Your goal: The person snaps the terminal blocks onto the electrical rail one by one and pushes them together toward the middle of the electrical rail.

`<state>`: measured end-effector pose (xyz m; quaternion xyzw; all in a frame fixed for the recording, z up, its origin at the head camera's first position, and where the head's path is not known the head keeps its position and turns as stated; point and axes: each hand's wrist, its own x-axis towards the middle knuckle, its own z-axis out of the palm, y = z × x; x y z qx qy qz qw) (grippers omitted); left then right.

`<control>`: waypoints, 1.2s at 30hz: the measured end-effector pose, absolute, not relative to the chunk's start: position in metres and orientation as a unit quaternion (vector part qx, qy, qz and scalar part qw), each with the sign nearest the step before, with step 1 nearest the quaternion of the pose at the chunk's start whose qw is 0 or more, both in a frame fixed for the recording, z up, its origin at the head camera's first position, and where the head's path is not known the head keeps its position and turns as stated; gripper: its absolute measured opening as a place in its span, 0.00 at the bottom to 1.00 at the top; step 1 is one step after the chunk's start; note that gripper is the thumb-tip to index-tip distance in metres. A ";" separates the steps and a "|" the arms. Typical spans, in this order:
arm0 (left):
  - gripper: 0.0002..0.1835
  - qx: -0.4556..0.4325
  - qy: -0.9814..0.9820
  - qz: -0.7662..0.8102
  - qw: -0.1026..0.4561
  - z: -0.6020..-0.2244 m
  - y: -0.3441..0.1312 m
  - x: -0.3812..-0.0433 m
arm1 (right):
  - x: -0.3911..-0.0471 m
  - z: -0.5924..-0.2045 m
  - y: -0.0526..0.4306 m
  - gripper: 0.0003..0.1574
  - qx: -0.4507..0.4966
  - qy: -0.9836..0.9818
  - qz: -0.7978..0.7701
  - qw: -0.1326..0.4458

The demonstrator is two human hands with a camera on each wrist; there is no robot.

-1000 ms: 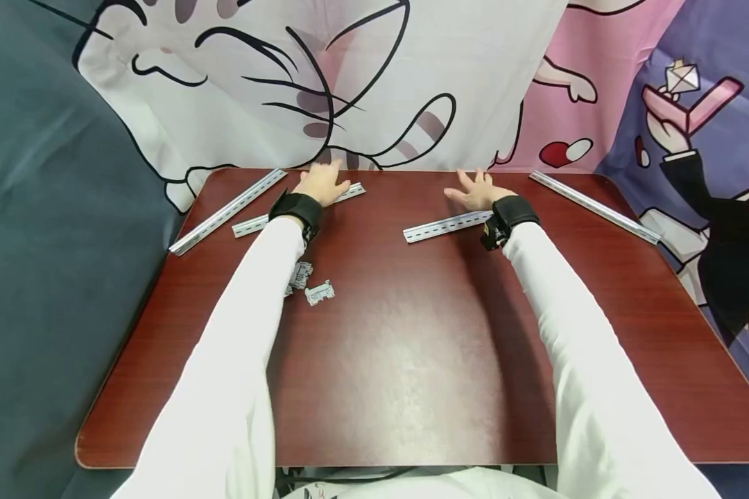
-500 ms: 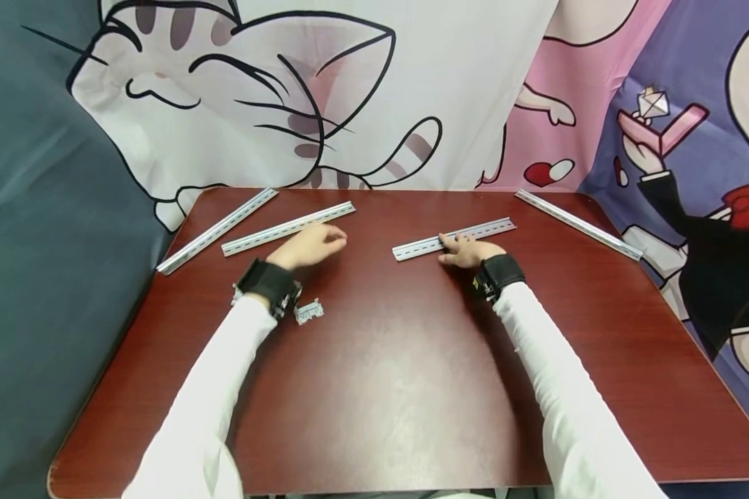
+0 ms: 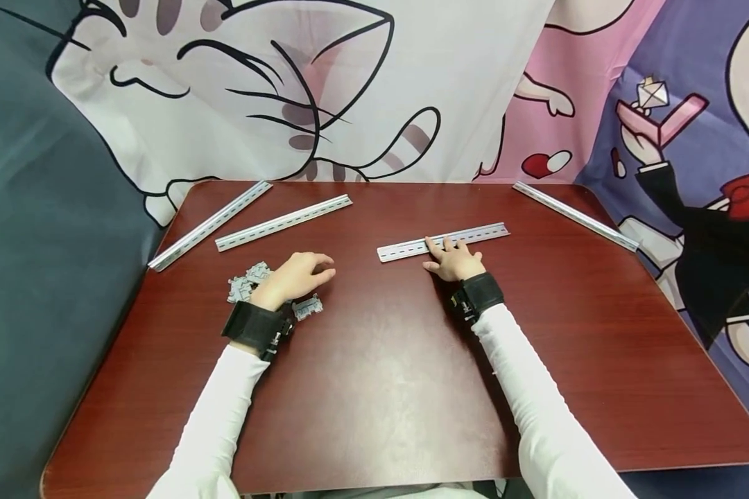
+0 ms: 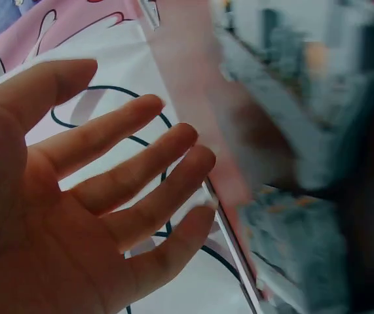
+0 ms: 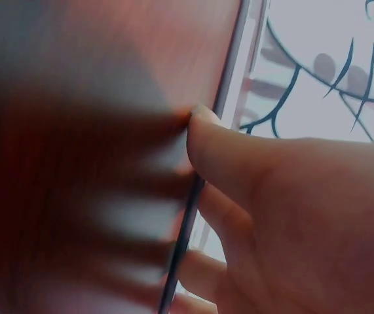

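Over on the reddish-brown, wood-look bench, a straight, silver-grey metal rail with a row of slots lies at a slant. The person's right hand rests on its near edge, fingers spread and laid on the metal. Left of that first rail, and a little nearer the person, the left hand hangs relaxed, fingers loosely extended and thumb apart.

Under and beside it sits a small pile of pale grey, notched parts, with one loose pale grey piece on the side toward the first rail. The hand and its black wristband cover some of this, so I can't count the pile.

A second slotted rail lies left of the first, a third farther left again, and a fourth off to its right.

From the left wrist, blurred grey shapes crowd in beyond the fingers, too smeared to make out. From the right wrist, the fingertips get lost past a thin dark edge, amid blur and shadow. Both white sleeves are cut off below.
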<state>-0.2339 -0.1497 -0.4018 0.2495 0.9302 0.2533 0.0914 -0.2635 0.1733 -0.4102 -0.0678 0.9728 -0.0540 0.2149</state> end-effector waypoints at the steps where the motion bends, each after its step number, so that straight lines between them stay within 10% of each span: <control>1: 0.21 0.249 0.932 0.248 0.089 -0.402 -0.152 -0.234 | -0.262 -0.410 0.170 0.42 -0.069 0.973 -0.054 0.213; 19: 0.19 0.133 0.965 0.111 0.196 -0.384 -0.158 -0.215 | -0.236 -0.403 0.128 0.43 -0.114 0.966 -0.042 0.229; 36: 0.18 0.181 0.961 0.123 0.170 -0.394 -0.135 -0.214 | -0.216 -0.392 0.104 0.42 -0.133 0.958 -0.045 0.249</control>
